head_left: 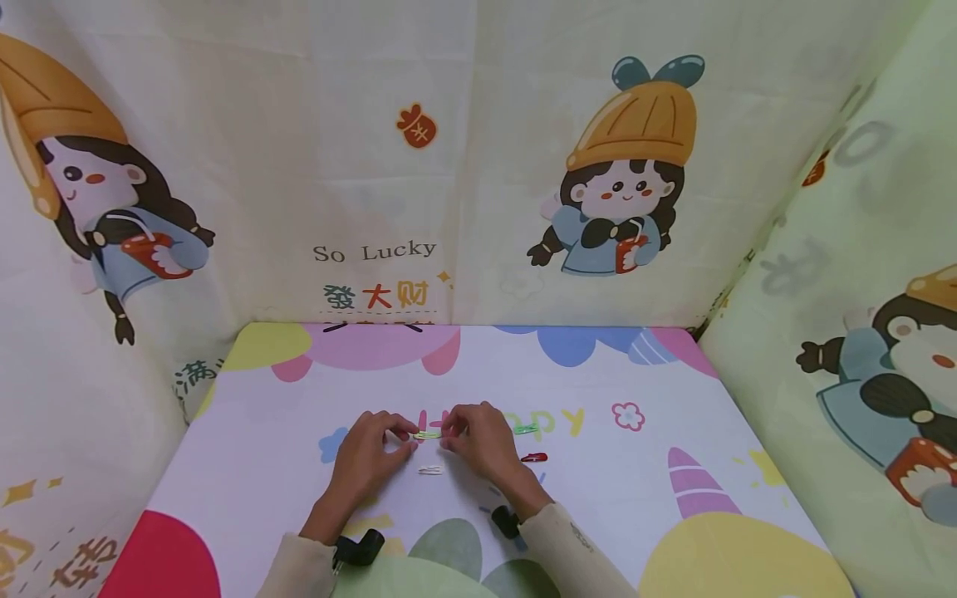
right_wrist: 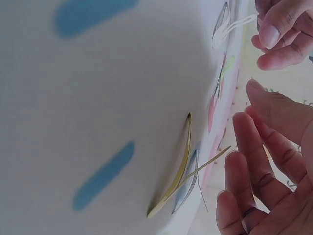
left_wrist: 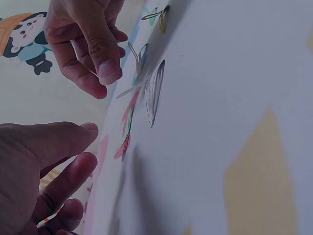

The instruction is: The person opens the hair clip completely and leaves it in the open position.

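Both hands lean in over several small hair snap clips lying on the table. A yellow-green snap clip (head_left: pixel 428 435) lies between the fingertips of my left hand (head_left: pixel 374 448) and my right hand (head_left: pixel 482 440). In the wrist views this clip (left_wrist: pixel 128 127) rests on the tabletop, and the fingers of both hands are loosely bent with nothing held. Nearer me is a white snap clip (head_left: pixel 430 471), its prongs sprung apart (left_wrist: pixel 154 95). To the right of the right hand lie a green snap clip (head_left: pixel 527 428) and a red snap clip (head_left: pixel 534 458).
The tabletop (head_left: pixel 598 498) has a printed cover with coloured shapes and letters. A printed cloth (head_left: pixel 478 166) hangs behind and along both sides. Dark wrist cameras (head_left: pixel 359 548) sit at the sleeve cuffs.
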Tool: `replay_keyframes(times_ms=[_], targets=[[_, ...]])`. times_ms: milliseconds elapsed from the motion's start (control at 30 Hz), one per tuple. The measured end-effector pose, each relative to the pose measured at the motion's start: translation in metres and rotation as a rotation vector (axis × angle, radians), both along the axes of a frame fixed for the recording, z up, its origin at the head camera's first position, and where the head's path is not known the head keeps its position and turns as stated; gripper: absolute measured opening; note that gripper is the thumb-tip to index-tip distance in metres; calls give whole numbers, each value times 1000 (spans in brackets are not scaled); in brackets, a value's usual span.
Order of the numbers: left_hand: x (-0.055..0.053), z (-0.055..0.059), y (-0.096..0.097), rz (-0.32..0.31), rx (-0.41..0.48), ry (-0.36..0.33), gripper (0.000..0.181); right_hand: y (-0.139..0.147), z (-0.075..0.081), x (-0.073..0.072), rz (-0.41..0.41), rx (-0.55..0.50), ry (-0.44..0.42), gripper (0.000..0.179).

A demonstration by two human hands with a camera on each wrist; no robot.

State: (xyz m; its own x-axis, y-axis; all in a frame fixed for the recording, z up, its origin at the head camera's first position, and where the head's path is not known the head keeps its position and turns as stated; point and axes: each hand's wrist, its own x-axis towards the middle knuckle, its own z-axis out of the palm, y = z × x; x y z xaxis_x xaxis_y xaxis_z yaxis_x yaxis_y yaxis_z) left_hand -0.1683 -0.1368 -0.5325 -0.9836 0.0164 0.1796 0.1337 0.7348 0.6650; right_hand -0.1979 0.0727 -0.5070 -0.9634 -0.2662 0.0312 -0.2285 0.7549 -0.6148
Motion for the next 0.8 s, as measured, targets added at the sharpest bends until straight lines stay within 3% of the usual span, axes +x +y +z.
replay_keyframes(times_ms=[367, 800], targets=[[-17, -1, 1, -10, -23, 29, 19, -5, 0, -9, 1, 32, 25, 16], [-28, -8, 8, -9, -54, -28, 18, -12, -2, -15, 17, 62, -22, 16]])
